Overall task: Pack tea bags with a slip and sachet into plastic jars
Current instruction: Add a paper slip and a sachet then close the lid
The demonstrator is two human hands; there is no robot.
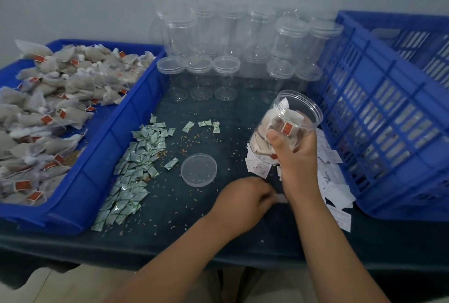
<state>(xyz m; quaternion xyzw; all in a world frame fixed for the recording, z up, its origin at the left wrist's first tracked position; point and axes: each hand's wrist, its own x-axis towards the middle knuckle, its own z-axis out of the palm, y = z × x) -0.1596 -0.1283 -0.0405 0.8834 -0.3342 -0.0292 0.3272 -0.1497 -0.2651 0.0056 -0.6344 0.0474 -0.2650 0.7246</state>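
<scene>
My right hand (295,156) grips a clear plastic jar (291,118), tilted with its open mouth up and away from me; several tea bags with red tags lie inside. My left hand (245,195) reaches under my right wrist and pinches a white paper slip (280,198) at the edge of the slip pile (332,181). The jar's clear lid (198,169) lies upside down on the dark table. Small green-white sachets (136,169) lie spread left of the lid. A blue tray (116,137) at the left holds a heap of tea bags (48,108).
Empty lidded jars (230,47) stand in rows at the back against the wall. A large blue slatted crate (388,108) fills the right side, close to my right hand. Loose grains speckle the dark tabletop (170,217).
</scene>
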